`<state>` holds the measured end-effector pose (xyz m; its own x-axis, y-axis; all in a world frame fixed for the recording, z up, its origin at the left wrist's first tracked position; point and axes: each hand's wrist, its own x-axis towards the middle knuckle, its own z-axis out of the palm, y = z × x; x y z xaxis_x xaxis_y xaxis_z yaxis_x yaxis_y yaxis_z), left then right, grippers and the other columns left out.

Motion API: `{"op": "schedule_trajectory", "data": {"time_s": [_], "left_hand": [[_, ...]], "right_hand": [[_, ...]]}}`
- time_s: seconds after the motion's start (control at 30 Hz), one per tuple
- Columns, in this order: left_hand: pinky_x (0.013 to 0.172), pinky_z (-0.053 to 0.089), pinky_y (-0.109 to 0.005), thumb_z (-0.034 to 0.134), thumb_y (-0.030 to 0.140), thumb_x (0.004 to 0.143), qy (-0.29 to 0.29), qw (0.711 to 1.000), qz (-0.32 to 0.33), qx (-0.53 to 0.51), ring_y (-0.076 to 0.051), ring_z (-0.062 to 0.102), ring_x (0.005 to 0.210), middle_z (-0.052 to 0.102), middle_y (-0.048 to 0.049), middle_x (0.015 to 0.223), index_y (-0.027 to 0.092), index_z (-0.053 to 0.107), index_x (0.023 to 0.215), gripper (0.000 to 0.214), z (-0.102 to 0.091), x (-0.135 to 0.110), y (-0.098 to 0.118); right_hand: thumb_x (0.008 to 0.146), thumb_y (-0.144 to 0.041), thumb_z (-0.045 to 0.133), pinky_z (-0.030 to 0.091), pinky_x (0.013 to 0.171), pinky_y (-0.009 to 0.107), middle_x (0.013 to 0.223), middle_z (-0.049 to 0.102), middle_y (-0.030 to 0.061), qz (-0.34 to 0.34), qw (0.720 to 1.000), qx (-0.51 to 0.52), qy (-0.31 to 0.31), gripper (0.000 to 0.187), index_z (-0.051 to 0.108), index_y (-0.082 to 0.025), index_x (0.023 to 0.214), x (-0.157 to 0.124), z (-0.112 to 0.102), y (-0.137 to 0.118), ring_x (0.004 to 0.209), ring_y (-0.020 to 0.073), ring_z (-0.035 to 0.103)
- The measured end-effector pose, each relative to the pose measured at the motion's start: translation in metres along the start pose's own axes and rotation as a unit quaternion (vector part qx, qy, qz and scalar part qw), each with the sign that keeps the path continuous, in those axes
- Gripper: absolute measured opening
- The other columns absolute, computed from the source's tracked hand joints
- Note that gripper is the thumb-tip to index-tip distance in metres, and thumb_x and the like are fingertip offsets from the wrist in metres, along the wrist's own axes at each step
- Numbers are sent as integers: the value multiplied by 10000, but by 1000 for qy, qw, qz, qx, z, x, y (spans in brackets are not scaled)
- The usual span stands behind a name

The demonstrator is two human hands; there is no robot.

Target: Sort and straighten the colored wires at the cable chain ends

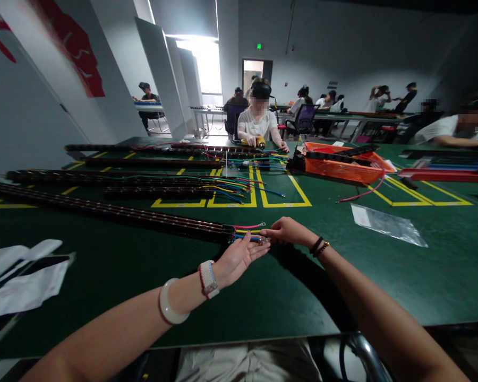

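A long black bar [175, 218] lies across the table in front of me, with short coloured cables leaving its right end. My left hand [241, 257] is palm up under these ends. Its fingers are stretched out, and a blue cable [250, 238] with a metal lug rests on them beside the thumb. With bent fingers, my right hand [290, 231] pinches the tip of a yellow cable [247, 231]; its very end is hidden by the fingertips. Just behind, a red cable [249, 227] ends in a bare metal lug and touches neither hand.
More black bars [159, 191] with loose coloured wires lie farther back. An orange basket [342, 171] stands at the back right, a clear plastic bag [388, 225] before it. White papers [27, 270] lie at left. Opposite, a co-worker [258, 119] has a hand on a yellow tool [257, 142].
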<state>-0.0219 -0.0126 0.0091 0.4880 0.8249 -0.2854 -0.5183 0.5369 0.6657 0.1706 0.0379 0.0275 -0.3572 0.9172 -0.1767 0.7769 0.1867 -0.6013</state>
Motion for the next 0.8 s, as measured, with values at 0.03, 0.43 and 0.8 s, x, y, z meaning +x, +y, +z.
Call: {"op": "schedule_trajectory", "data": {"time_s": [0.03, 0.43, 0.8], "left_hand": [[1023, 394, -427, 420, 248, 925, 5, 1000, 2, -1, -238, 637, 1010, 667, -199, 1023, 65, 589, 948, 250, 0, 0, 0], [998, 409, -385, 363, 291, 944, -3, 1000, -18, 24, -215, 629, 1020, 662, -187, 1042, 76, 578, 1005, 310, 3, -1, 3], [654, 521, -342, 438, 413, 886, -70, 963, -25, 259, -237, 695, 729, 701, -197, 877, 125, 500, 827, 300, 6, -9, -6]], "right_hand": [[726, -734, 479, 283, 423, 224, 496, 561, 26, 6, 999, 23, -29, 633, 646, -136, 605, -3, -3, -2, 420, 92, 443], [750, -659, 528, 354, 375, 191, 491, 546, 6, -23, 986, 138, -89, 547, 623, -131, 640, -9, 1, -15, 400, 84, 473], [736, -655, 545, 365, 365, 211, 457, 549, 2, 55, 995, 74, -46, 545, 579, -145, 547, -3, 16, -11, 359, 97, 482]]}}
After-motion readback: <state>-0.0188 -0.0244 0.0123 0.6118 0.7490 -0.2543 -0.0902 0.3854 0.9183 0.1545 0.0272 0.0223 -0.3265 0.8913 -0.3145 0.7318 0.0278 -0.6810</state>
